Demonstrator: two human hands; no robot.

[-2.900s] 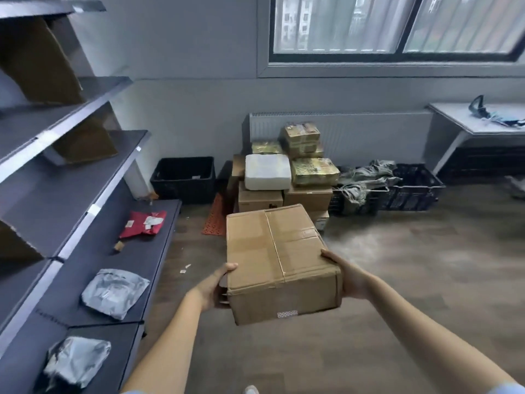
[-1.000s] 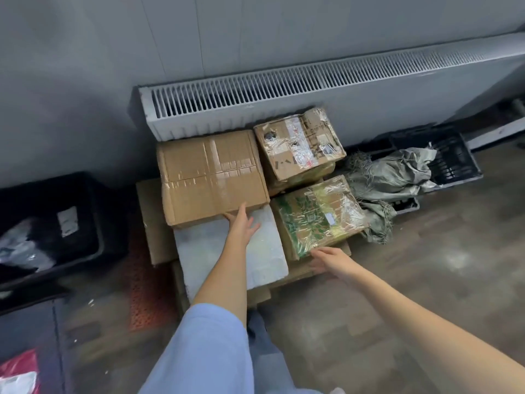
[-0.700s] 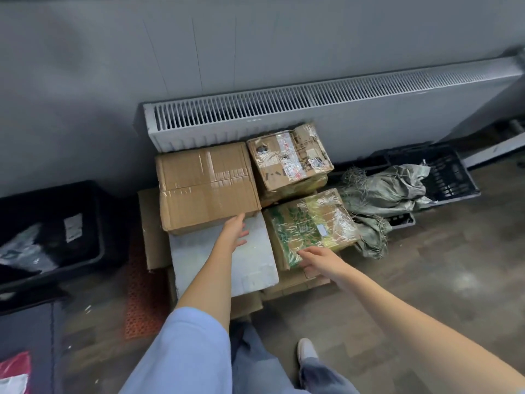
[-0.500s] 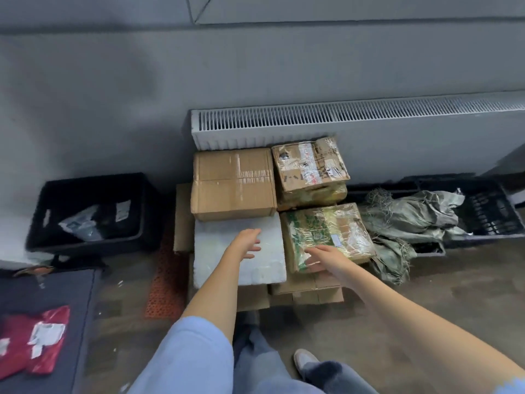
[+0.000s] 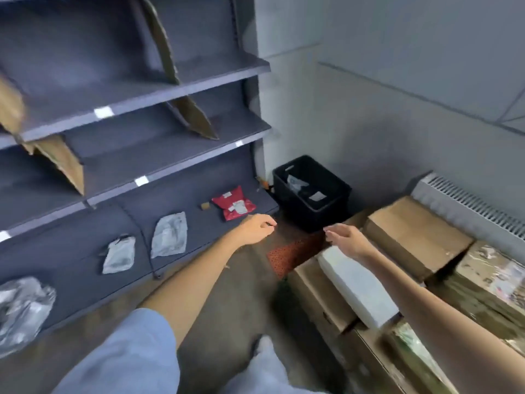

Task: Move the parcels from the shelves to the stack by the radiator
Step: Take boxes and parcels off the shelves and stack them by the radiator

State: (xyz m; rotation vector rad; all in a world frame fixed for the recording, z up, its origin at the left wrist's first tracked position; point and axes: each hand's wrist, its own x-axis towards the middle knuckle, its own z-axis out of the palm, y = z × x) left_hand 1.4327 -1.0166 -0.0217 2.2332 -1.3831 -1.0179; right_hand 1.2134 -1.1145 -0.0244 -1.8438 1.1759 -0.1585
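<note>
A red parcel (image 5: 234, 206) lies at the right end of the bottom shelf (image 5: 85, 268). Left of it lie three grey plastic parcels (image 5: 169, 234) (image 5: 119, 255) (image 5: 21, 308). My left hand (image 5: 257, 229) hovers empty just in front of the red parcel, fingers loosely curled. My right hand (image 5: 345, 239) hangs open and empty over the stack by the radiator (image 5: 466, 207). The stack holds a plain cardboard box (image 5: 414, 237) on top, a white parcel (image 5: 358, 288) and film-wrapped boxes (image 5: 494, 274).
A black crate (image 5: 312, 194) with some packets stands in the corner between shelves and stack. An orange mat (image 5: 292, 254) lies on the floor. Torn cardboard dividers (image 5: 196, 118) lean on the upper shelves. My legs and a shoe (image 5: 262, 345) are below.
The cardboard box I carried now sits on the stack. Both hands have left the stack and my view has swung left to the shelves, my left hand reaching toward the red parcel.
</note>
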